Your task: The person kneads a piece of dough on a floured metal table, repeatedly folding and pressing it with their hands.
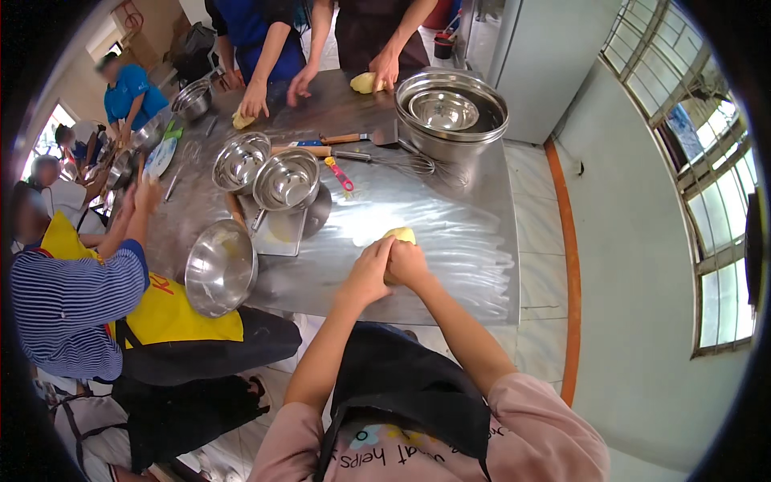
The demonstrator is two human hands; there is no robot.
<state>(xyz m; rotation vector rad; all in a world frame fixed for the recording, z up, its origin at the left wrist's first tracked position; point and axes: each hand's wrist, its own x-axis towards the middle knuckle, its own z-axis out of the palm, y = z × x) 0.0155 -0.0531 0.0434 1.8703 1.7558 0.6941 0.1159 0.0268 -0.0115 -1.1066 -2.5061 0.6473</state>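
A lump of yellow dough (402, 234) is under my hands on the stainless steel table (446, 289), near its front edge. My left hand (372, 271) lies along the dough's left side with its fingers stretched forward. My right hand (408, 262) is curled over the dough from the right, and the fingers of both hands meet on top. Most of the dough is hidden; a bit shows beyond my knuckles and another bit between my palms.
Left are a large steel bowl (221, 268), two smaller bowls (288, 181) and a dough scraper (283, 232). Farther back lie pink measuring spoons (340, 175), a whisk (415, 164), a spatula (385, 134) and nested bowls (452, 135). Co-workers' hands (385, 67) press dough (363, 83) opposite.
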